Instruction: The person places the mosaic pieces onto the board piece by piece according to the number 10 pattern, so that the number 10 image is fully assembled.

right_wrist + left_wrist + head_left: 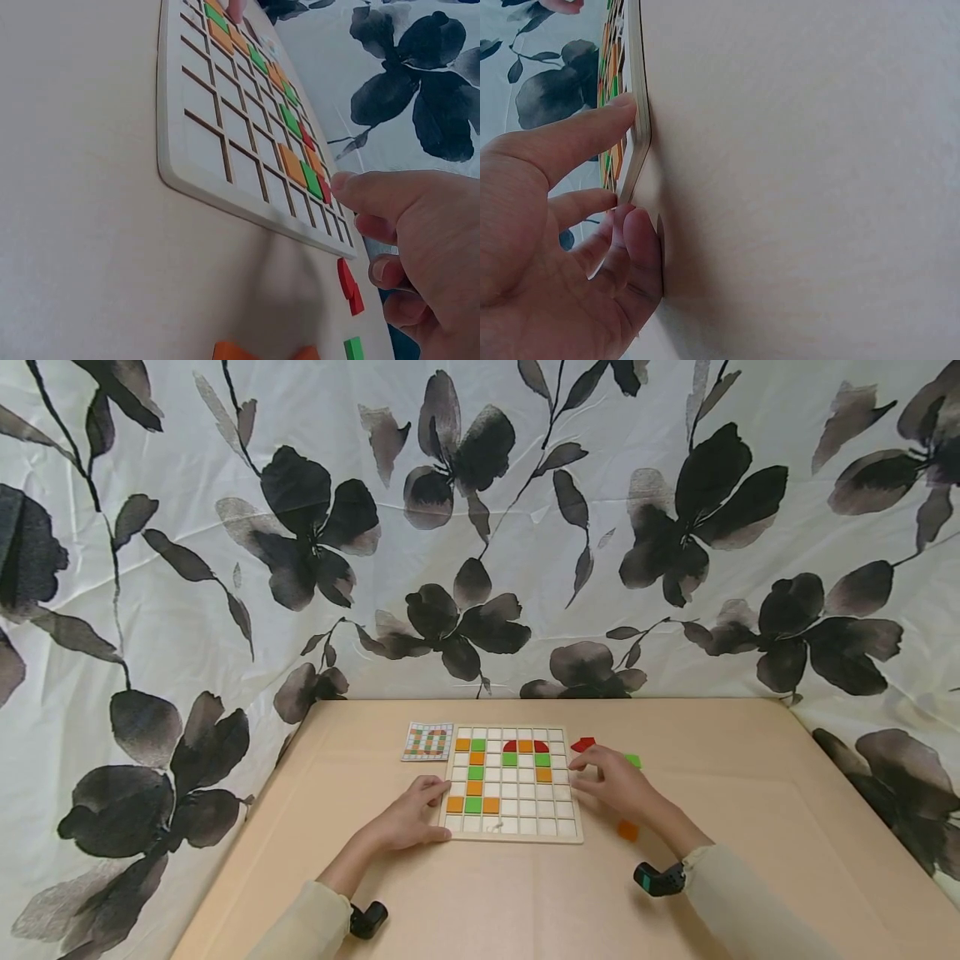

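A pale wooden grid board [525,826] lies on the table, partly filled with orange, green and red pieces. Against its left rim, near the front corner, rest the thumb and fingers of my left hand [408,814]; the thumb is straight in the left wrist view. My right hand [618,781] hovers at the board's right edge, its fingers loosely bent. No piece shows between its thumb and fingers in the right wrist view, though the fingertips are partly hidden. Along the board's top row sit two red curved pieces with an orange square [525,747] between them.
A small printed card with a coloured grid pattern [427,742] lies by the board's upper left corner. Loose red pieces [582,744], green pieces [633,761] and orange pieces [627,831] lie to the right. A floral cloth [480,527] hangs behind the table.
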A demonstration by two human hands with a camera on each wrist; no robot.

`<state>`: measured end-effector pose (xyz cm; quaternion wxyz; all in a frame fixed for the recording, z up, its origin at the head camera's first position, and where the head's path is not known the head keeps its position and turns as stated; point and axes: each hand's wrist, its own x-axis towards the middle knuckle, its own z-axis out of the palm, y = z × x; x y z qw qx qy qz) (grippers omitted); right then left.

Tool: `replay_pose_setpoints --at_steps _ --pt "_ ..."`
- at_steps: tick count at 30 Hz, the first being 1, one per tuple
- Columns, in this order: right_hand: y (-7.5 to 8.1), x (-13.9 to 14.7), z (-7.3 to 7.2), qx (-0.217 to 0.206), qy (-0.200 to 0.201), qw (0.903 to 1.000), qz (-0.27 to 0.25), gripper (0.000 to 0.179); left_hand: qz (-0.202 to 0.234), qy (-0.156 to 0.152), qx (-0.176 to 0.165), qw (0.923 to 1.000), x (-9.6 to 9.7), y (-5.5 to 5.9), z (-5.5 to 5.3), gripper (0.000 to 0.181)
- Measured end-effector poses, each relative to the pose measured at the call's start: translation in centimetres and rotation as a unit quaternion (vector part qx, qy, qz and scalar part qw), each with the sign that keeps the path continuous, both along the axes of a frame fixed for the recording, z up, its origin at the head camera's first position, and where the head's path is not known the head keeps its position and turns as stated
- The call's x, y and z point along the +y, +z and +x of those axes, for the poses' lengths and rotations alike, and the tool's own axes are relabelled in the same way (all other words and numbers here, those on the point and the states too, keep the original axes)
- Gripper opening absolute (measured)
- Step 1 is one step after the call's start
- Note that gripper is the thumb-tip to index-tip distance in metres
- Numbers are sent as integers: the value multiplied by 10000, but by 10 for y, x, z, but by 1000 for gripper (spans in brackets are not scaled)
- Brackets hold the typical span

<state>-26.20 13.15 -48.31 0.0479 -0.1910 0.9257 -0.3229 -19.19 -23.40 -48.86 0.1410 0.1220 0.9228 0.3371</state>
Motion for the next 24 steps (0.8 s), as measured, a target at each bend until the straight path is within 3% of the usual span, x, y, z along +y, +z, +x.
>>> replay_pose_setpoints --at_steps 12,24 --pt "0 28 23 93 -189 9997 93 24 39 -67 -25 10000 -2 2 3 81" --pt "-12 62 55 127 -145 9998 20 24 134 -71 -52 9999 -6 1 5 81"
